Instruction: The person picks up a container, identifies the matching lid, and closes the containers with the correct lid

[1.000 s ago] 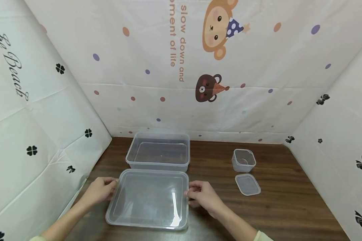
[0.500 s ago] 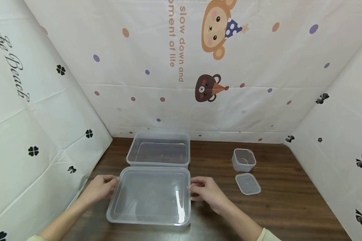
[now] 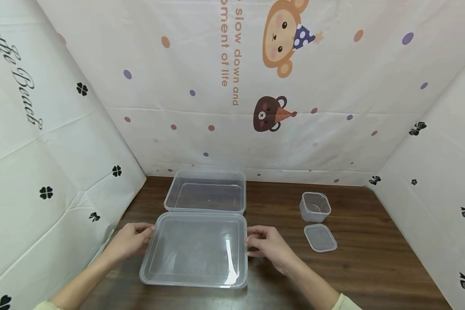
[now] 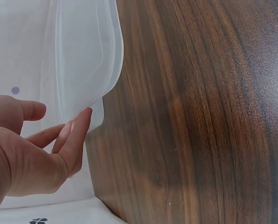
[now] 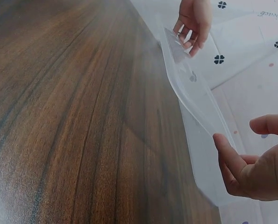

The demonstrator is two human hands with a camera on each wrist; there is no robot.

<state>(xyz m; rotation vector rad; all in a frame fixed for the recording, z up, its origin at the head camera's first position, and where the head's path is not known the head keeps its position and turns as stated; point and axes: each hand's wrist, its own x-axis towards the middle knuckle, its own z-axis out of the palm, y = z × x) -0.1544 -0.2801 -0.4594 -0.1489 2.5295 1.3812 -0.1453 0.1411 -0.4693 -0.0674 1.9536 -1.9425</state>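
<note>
A large clear lid (image 3: 195,249) is held above the wooden table (image 3: 275,202), directly in front of a large open box (image 3: 205,194). Its rim is gripped on one side by the fingers of the left hand (image 3: 131,239) and on the other by those of the right hand (image 3: 267,245). The lid is lifted and roughly squared to the box, but is not seated; whether the two touch cannot be told. Covering the box is judged undone. To the right, a small box (image 3: 313,214) is left uncovered, with its small lid (image 3: 320,237) laid just in front, neither being touched.
</note>
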